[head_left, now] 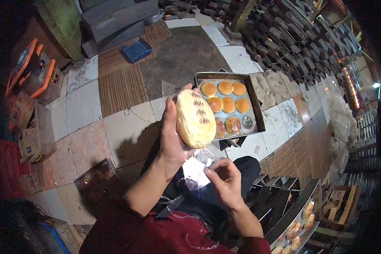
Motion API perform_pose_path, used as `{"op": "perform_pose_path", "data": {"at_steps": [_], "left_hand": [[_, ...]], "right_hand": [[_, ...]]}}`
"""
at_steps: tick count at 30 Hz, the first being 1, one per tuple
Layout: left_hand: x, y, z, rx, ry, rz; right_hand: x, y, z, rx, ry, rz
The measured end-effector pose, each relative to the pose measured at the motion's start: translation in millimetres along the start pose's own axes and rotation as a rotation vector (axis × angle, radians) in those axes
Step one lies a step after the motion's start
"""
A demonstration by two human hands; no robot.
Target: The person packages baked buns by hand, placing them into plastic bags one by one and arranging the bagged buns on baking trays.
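My left hand (172,146) is wrapped round a pale oval bread bun (195,120) with rows of brown marks on its top. The bun is held up in front of me, and the fingers behind it are mostly hidden. Just below hangs a clear plastic bag (194,171), bright with glare, its upper part close to the bun's lower end. My right hand (226,180) pinches the bag's right edge between thumb and fingers. Behind the bun stands a dark metal tray (261,108) with several round golden buns (228,105) on it, some with darker toppings.
A second tray of buns (293,230) lies at lower right beside dark metal racks (275,194). Many dark tins (292,46) are piled at upper right. A blue crate (136,51) sits on the tiled floor (127,135); orange-rimmed boxes (40,74) stand at left.
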State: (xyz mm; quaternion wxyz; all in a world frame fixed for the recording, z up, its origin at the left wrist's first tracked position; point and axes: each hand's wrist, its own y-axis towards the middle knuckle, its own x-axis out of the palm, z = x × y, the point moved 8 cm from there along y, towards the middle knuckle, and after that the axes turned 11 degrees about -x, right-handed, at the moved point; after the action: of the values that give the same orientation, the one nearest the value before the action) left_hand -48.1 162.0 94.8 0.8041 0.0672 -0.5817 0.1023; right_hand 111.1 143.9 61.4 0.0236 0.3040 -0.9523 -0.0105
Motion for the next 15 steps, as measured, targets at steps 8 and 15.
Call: {"op": "perform_pose_path", "data": {"at_steps": [8, 15], "left_hand": [[-20.9, 9.3, -12.7, -0.052, 0.062, 0.174], [-22.0, -17.2, -62.0, -0.499, -0.22, 0.272]], "right_hand": [[61.8, -37.2, 4.2, -0.302, -0.449, -0.899], [-46.4, -7.0, -43.7, -0.345, -0.455, -0.046]]}}
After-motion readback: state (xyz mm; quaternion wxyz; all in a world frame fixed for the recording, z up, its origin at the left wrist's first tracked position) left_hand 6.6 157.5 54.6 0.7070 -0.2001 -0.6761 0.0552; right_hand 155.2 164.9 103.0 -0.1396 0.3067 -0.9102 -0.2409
